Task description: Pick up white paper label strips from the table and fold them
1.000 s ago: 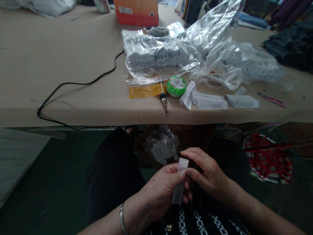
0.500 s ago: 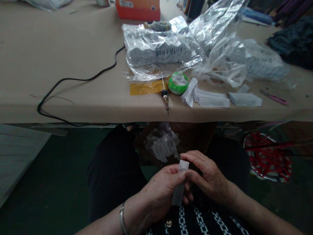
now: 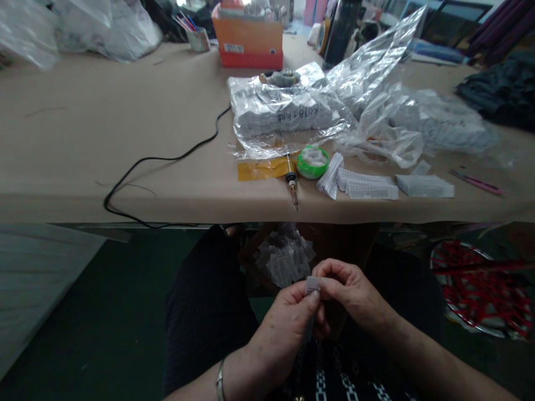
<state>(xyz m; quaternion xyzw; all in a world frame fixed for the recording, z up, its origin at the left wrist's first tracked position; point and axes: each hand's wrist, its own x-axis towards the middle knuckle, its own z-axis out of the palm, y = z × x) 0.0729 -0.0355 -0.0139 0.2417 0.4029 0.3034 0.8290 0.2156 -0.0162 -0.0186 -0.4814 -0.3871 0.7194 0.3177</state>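
Observation:
Over my lap, my left hand (image 3: 288, 323) grips a narrow white printed label strip (image 3: 311, 285) between thumb and fingers; the strip's lower part hangs down behind the thumb. My right hand (image 3: 351, 289) is closed at the strip's upper end, thumb and index finger pinching its edge. Below the table edge, a box holds a heap of loose white strips (image 3: 288, 259). On the table lie stacked printed labels (image 3: 370, 185) and another stack (image 3: 425, 186). A soldering-iron-like tool (image 3: 292, 186) rests beside a green round tin (image 3: 312, 162) with white material.
Plastic bags of labels (image 3: 288, 120) cover the table's middle, with an orange-red box (image 3: 249, 44) behind. A black cable (image 3: 167, 158) runs left. Pink tweezers (image 3: 478, 182) lie right. A basket of red strips (image 3: 480, 289) stands at lower right.
My right thumb and index finger have closed on the strip's upper end, and less of the strip shows. The view has tilted up, showing more of the table's back.

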